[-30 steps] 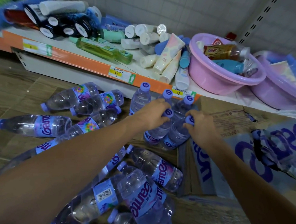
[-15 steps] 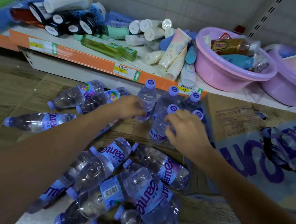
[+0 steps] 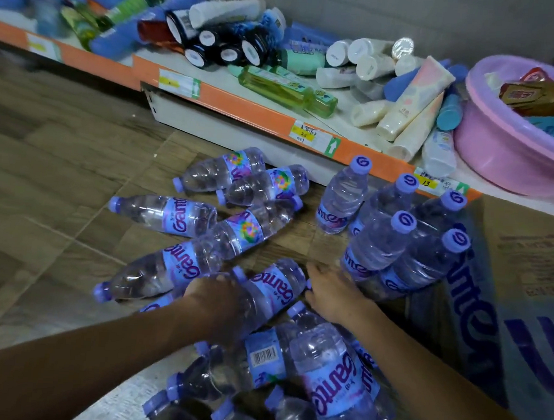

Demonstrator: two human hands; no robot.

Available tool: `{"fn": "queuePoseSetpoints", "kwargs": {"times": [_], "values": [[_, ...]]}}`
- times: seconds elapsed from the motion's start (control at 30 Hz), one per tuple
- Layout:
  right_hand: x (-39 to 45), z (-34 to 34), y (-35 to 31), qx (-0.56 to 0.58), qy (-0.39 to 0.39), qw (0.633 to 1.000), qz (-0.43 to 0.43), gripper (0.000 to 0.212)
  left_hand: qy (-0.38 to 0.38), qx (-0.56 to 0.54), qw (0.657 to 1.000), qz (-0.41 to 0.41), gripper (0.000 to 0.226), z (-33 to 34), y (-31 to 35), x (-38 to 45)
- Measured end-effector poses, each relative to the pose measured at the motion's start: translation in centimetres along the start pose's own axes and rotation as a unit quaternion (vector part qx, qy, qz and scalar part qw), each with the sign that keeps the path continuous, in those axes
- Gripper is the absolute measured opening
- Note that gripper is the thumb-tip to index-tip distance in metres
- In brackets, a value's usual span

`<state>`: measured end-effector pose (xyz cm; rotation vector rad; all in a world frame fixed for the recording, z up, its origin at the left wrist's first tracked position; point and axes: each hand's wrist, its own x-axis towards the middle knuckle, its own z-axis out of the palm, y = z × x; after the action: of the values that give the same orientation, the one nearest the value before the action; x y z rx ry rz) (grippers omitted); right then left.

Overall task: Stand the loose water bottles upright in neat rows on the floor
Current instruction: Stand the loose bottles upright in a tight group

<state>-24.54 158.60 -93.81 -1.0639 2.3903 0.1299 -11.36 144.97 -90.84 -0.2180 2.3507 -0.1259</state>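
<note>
Our left hand (image 3: pixel 214 299) curls over a lying bottle (image 3: pixel 271 291); our right hand (image 3: pixel 335 296) lies flat, gripping nothing. We should lift by the neck and set it beside the standing bottles (image 3: pixel 395 237).

One head view only, worn above the scene and tilted forward and down; it sits close over both forearms, which enter from the bottom edge; beyond the fingers (image 3: pixel 317 271) the floor (image 3: pixel 42 173) runs up to a low shelf (image 3: pixel 243 109) crossing the top (its left end blurred); straight lines bow near the borders, as a wide lens gives.
</note>
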Motion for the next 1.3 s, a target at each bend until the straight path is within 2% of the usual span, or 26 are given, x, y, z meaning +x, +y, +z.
{"fn": "queuePoseSetpoints", "kwargs": {"times": [0.07,0.17,0.27,0.4,0.57,0.6,0.7,0.77,0.83,0.97,1.1,1.2,1.3], "values": [[0.3,0.4,-0.2,-0.044,0.0,0.999,0.014,0.046,0.003,0.022,1.0,-0.009,0.078,0.6,0.0,-0.1],[0.1,0.1,0.2,-0.047,-0.027,0.998,0.02,0.052,0.055,0.033,0.998,-0.02,0.071,1.9,0.3,0.3],[-0.6,0.0,0.6,-0.032,-0.022,0.999,0.013,0.05,0.077,0.081,0.994,-0.003,0.078,2.5,0.1,0.4],[-1.0,-0.2,0.4,-0.026,-0.024,0.999,0.02,0.047,0.098,0.09,0.991,0.028,0.079,3.0,-0.5,0.2],[-0.6,-1.3,-0.4,-0.032,0.025,0.998,0.042,0.048,0.102,0.105,0.989,0.032,0.069,3.2,-0.9,0.2],[-0.6,-1.5,-0.4,-0.024,0.036,0.998,0.043,0.047,0.104,0.097,0.99,0.022,0.071,3.1,-0.8,0.1],[-1.7,-2.7,-0.2,0.021,0.055,0.997,0.04,0.044,0.127,0.038,0.991,0.016,0.098,3.4,-1.6,-0.2],[-2.9,-3.4,0.1,0.034,0.069,0.997,0.012,0.038,0.196,0.017,0.98,0.022,0.095,4.4,-2.5,0.6],[-4.3,-4.2,0.4,0.05,0.072,0.996,-0.011,0.031,0.184,-0.005,0.983,0.023,0.098,3.4,-3.0,0.3],[-6.5,-6.9,2.4,0.103,0.085,0.991,-0.022,0.018,0.132,-0.146,0.977,0.082,0.068,0.0,-5.6,1.4],[-8.9,-8.2,4.4,0.155,0.134,0.979,-0.024,0.038,0.193,-0.226,0.948,0.111,0.036,-4.8,-6.6,1.6],[-9.4,-7.8,4.4,0.202,0.189,0.961,-0.01,0.032,0.253,-0.298,0.914,0.106,0.039,-8.9,-5.8,1.7],[-9.0,-7.5,3.8,0.211,0.206,0.956,0.0,0.023,0.269,-0.323,0.895,0.148,0.036,-11.5,-4.1,2.4]]}}
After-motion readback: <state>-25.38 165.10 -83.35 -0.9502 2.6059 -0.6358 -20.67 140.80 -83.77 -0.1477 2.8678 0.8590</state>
